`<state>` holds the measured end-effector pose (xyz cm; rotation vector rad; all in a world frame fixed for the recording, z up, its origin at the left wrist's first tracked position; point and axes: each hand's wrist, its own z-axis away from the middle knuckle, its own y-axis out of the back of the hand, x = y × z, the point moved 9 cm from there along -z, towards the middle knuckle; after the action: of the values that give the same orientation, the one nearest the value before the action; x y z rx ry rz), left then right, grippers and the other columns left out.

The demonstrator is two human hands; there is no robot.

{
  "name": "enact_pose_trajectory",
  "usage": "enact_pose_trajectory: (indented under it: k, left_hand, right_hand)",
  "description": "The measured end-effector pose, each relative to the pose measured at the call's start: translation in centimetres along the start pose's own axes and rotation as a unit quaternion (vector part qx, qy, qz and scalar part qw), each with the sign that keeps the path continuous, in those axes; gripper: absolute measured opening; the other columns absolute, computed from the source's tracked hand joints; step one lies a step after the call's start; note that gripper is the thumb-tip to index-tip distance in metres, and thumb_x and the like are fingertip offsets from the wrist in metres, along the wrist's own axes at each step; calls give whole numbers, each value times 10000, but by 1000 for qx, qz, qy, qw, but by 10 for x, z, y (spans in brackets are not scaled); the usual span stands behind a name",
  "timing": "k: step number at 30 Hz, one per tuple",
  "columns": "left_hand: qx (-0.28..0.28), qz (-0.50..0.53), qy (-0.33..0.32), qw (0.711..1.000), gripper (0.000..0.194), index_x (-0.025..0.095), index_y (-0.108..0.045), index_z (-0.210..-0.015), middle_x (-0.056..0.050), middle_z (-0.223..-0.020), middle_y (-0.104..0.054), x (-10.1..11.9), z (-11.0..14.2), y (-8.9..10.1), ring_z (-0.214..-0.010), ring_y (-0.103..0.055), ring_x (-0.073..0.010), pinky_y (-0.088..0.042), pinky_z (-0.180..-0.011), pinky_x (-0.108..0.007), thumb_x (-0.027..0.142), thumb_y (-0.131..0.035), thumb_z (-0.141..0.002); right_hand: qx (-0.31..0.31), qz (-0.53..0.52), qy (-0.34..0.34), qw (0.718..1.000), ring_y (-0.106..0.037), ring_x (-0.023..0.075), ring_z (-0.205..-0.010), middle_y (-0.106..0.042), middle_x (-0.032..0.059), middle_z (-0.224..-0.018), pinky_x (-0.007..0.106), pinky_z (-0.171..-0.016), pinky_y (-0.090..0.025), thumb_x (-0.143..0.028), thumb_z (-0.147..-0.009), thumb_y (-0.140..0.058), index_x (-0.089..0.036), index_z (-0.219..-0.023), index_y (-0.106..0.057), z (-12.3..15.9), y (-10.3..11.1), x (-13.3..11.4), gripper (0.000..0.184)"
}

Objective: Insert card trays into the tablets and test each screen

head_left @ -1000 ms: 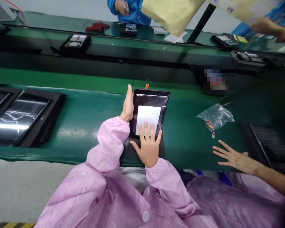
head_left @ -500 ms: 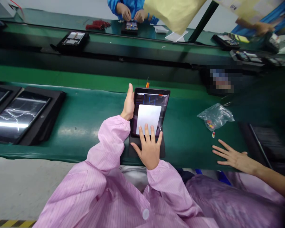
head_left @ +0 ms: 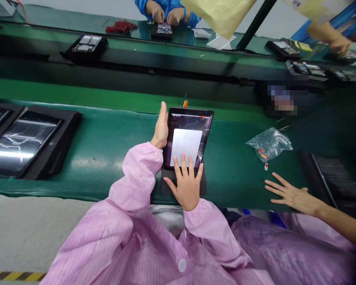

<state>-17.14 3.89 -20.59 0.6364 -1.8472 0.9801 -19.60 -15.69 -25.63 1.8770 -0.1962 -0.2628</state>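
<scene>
From the head camera I read this left to right. Well left of the left hand, a black tray (head_left: 51,147) holds a glossy glass panel (head_left: 25,143) on the green surface (head_left: 106,186). The left hand (head_left: 161,126) is clamped on the long left edge of a tablet (head_left: 187,136), thumb pointing up along the frame. The tablet sits tilted on a black pad (head_left: 168,186), its dark screen lit with a thin status line across the top. A smooth, matt white card (head_left: 186,147) lies on the screen, and the right hand (head_left: 186,186) is spread open, with three fingertips (head_left: 183,160) on the card's lower edge. I can't tell from here whether the card is stuck down or only held there.

The step in hand looks like pressing or checking that card on the tablet, so the next move calls for steady fingers that keep it square. Just past the tablet's top edge pokes a small orange tab (head_left: 185,103). Well right of the right hand lie a crumpled clear plastic bag (head_left: 268,144) and a tiny label (head_left: 266,166). Beyond them, a co-worker's bare hand (head_left: 290,194) rests flat, fingers splayed.
</scene>
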Motion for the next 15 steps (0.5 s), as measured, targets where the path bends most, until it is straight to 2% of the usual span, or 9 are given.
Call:
enact_pose_trajectory:
  k: [2, 4, 6, 8, 12, 15]
  left_hand:
    - [1, 16, 25, 1000, 608, 208, -657, -1084, -73, -1018, -725, -4, 0, 0, -1241, -584, -300, -516, -999, -460, 680, -314, -912]
    - [1, 23, 34, 999, 605, 210, -650, -1101, -72, -1031, -723, -6, 0, 0, -1242, -583, -301, -521, -992, -457, 678, -316, -913]
    - [5, 24, 31, 999, 597, 210, -642, -1118, -74, -1048, -719, -5, 0, 1, -1249, -577, -303, -520, -993, -453, 677, -332, -910]
    - [8, 24, 28, 999, 587, 212, -635, -1132, -73, -1064, -717, -4, 0, 2, -1255, -573, -304, -519, -997, -448, 675, -352, -907]
    - [14, 27, 33, 999, 569, 220, -627, -1149, -60, -1080, -712, -6, 0, 4, -1264, -567, -302, -519, -1000, -445, 665, -363, -911]
    - [20, 28, 34, 999, 557, 223, -622, -1158, -55, -1076, -713, -8, -1, 6, -1251, -577, -307, -527, -990, -447, 659, -377, -911]
  right_hand:
    - [22, 8, 19, 1000, -368, 349, -1394, -389, 129, -1523, 648, -1152, -99, -574, -946, -390, -185, -1470, -406, -1, 5, 4, 653]
    - [76, 22, 50, 996, -419, 321, -1363, -477, 130, -1466, 625, -1165, -59, -523, -955, -418, -199, -1428, -472, -1, 17, 13, 577]
    - [144, 37, 85, 985, -460, 298, -1332, -555, 119, -1400, 601, -1172, -66, -478, -949, -460, -232, -1409, -497, 1, 32, 29, 523]
    - [181, 52, 133, 973, -482, 282, -1315, -597, 95, -1358, 579, -1175, -101, -457, -933, -504, -272, -1407, -496, 2, 43, 45, 509]
    - [156, 82, 298, 938, -516, 229, -1283, -629, 44, -1322, 514, -1192, -123, -433, -927, -537, -291, -1342, -558, 9, 42, 54, 440]
    - [87, 65, 362, 926, -518, 212, -1290, -590, 20, -1368, 495, -1180, -176, -445, -951, -495, -311, -1356, -534, 11, 30, 54, 429]
